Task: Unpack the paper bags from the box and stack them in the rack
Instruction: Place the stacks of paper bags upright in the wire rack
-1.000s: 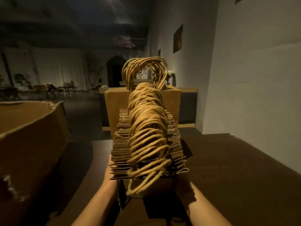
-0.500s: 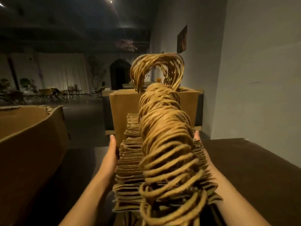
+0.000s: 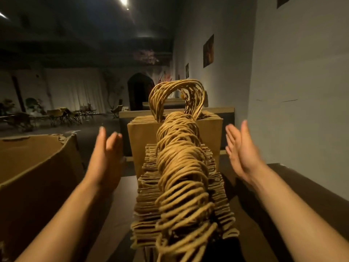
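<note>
A long row of brown paper bags [image 3: 143,188] with twisted cord handles [image 3: 181,178] stands upright in front of me, running away toward a taller batch of bags [image 3: 139,140] whose handles arch upward. My left hand [image 3: 105,154] hovers to the left of the row, fingers straight, holding nothing. On the other side my right hand [image 3: 241,150] is raised with flat fingers, palm facing the bags. Neither hand touches the bags. What the bags stand in is hidden in the dark.
A large open cardboard box [image 3: 35,167] sits at the left. The dark surface [image 3: 306,186] under the bags extends right to a white wall [image 3: 302,82]. Folding chairs and tables [image 3: 62,114] stand far back in the dim room.
Both hands pressed the sides of the bag row half a second ago. They have since come off it and moved up and outward, open. The view has moved closer.
</note>
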`<state>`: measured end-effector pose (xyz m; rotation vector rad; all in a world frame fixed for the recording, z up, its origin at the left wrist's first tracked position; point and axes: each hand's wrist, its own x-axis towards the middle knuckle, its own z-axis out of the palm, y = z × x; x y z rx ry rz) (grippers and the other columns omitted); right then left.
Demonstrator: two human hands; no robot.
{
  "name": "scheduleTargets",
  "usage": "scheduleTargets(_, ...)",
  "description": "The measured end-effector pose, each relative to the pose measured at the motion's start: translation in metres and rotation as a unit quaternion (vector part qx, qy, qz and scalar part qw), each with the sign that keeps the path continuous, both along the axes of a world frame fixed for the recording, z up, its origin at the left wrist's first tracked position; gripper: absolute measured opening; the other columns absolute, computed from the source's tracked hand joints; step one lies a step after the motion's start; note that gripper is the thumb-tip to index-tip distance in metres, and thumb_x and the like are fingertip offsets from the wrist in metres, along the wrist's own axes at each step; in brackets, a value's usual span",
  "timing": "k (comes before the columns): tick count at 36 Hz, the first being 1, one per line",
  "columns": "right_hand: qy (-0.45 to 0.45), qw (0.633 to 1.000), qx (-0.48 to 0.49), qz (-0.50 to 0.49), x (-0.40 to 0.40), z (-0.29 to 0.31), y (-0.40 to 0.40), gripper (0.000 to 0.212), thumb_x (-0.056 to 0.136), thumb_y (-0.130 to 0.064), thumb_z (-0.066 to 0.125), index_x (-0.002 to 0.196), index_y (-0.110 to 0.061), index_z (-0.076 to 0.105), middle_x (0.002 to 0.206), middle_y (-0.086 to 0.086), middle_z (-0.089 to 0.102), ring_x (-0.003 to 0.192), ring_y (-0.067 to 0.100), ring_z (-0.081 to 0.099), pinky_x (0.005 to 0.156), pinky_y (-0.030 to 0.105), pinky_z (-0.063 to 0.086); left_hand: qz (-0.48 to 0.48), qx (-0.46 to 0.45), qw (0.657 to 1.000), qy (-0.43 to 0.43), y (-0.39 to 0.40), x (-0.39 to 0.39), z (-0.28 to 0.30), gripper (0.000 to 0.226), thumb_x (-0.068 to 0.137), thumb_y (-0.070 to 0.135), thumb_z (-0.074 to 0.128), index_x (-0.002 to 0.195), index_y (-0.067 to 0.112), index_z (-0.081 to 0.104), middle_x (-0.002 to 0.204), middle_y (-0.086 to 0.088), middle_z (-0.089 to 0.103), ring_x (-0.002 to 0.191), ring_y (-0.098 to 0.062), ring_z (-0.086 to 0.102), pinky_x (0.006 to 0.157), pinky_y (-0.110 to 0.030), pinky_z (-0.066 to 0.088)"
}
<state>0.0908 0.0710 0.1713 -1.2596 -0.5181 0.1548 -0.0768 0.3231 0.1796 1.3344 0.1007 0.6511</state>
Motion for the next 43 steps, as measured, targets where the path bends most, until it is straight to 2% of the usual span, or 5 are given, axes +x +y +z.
scheduleTargets(17, -0.004, 0.999, 0.003, -0.051, -0.118, -0.035, -0.028, 0.065, 0.101, -0.064, 0.019, 0.156, -0.029, 0.026, 0.162, -0.007, 0.031, 0.147, 0.01, 0.027, 0.119, 0.03, 0.019, 0.007, -0.01, 1.0, -0.001, -0.062, -0.074, -0.047, 0.098, 0.077, 0.083, 0.043, 0.156, 0.028, 0.032, 0.161, 0.005, 0.034, 0.149, -0.019, 0.03, 0.122, -0.039, 0.015)
scheduleTargets(24, 0.032, 0.999, -0.024, 0.016, -0.16, -0.026, -0.012, 0.052, 0.097, -0.064, 0.019, 0.139, -0.043, 0.041, 0.086, -0.034, 0.056, 0.071, -0.02, 0.059, 0.068, 0.003, 0.044, -0.05, -0.001, 0.998, 0.035, -0.08, -0.085, -0.04, 0.106, 0.069, 0.091, 0.045, 0.154, 0.028, 0.037, 0.155, 0.0, 0.045, 0.143, -0.021, 0.042, 0.123, -0.053, 0.021)
scheduleTargets(33, 0.016, 0.999, -0.032, 0.023, -0.154, -0.008, -0.017, 0.079, 0.094, -0.073, 0.013, 0.159, -0.029, 0.016, 0.166, -0.007, 0.019, 0.151, 0.011, 0.019, 0.12, 0.032, 0.014, -0.06, 0.007, 0.997, 0.038, -0.081, -0.086, -0.022, 0.077, 0.085, 0.075, 0.024, 0.148, 0.034, 0.041, 0.147, 0.004, 0.055, 0.139, -0.018, 0.047, 0.118, -0.046, 0.031)
scheduleTargets(36, 0.023, 0.993, -0.103, 0.053, -0.162, -0.013, -0.005, 0.084, 0.079, -0.087, 0.022, 0.15, -0.044, 0.035, 0.155, -0.009, 0.039, 0.139, 0.015, 0.04, 0.117, 0.04, 0.027, -0.098, 0.033, 0.993, 0.054, -0.098, -0.082, -0.023, 0.049, 0.09, 0.067, 0.026, 0.111, 0.039, 0.059, 0.095, 0.016, 0.077, 0.106, -0.01, 0.07, 0.089, -0.034, 0.05)
scheduleTargets(43, 0.022, 0.995, -0.079, 0.05, -0.15, -0.012, -0.002, 0.065, 0.092, -0.074, 0.018, 0.147, -0.041, 0.03, 0.146, -0.012, 0.045, 0.134, 0.01, 0.039, 0.109, 0.032, 0.027, -0.088, 0.041, 0.994, 0.039, -0.086, -0.076, -0.015, 0.066, 0.079, 0.075, 0.031, 0.123, 0.033, 0.058, 0.107, 0.015, 0.075, 0.107, -0.009, 0.07, 0.094, -0.037, 0.047)
